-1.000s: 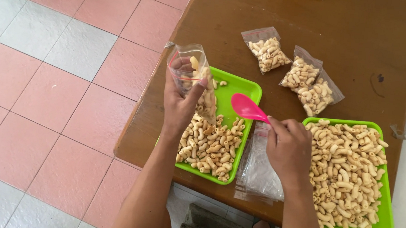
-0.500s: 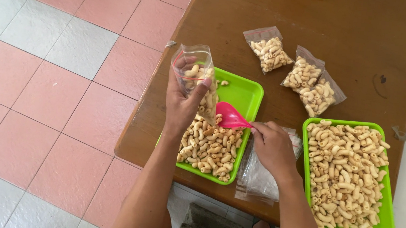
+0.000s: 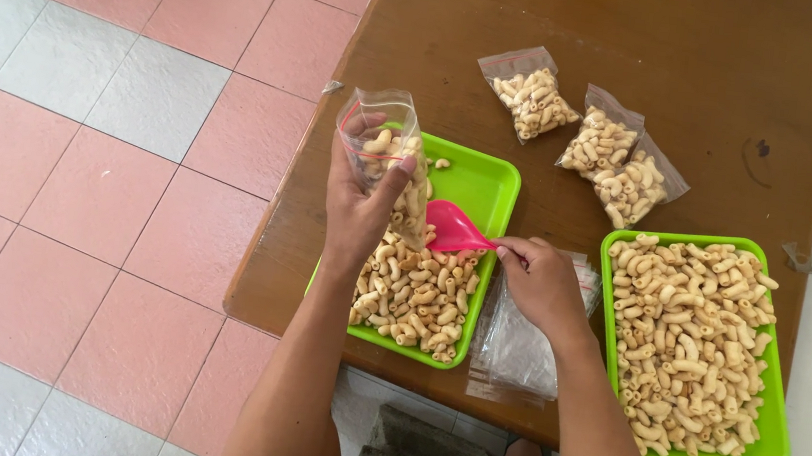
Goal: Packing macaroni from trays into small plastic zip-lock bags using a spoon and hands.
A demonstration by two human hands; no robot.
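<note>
On the brown wooden table (image 3: pixel 647 42) three small filled bags lie well clear of the hands: one sealed bag of pale curled snacks (image 3: pixel 529 95) toward the far side, and a pair of filled bags (image 3: pixel 621 170) lying against each other just to its right. Between the two green trays a flat stack of empty clear bags (image 3: pixel 522 346) rests on the table edge, partly under the right wrist. The right green tray (image 3: pixel 774 438) is filled nearly rim to rim with the same curled snacks and nothing touches it. The left green tray (image 3: pixel 491 182) holds a pile of snacks in its near half, while its far half is mostly bare green. The left hand (image 3: pixel 359 215) is raised over this tray, fingers and thumb closed around a clear plastic bag (image 3: pixel 386 146) held upright with its mouth open, a small amount of snacks inside; the bag's lower part hangs in front of the tray. The right hand (image 3: pixel 543 285) pinches the handle of a pink scoop (image 3: pixel 454 228) between thumb and fingertips, the rest of the fingers curled loosely; the scoop's bowl lies over the snack pile, just beside the bottom of the held bag. Pink and grey floor tiles (image 3: pixel 115 127) fill the left side.
</note>
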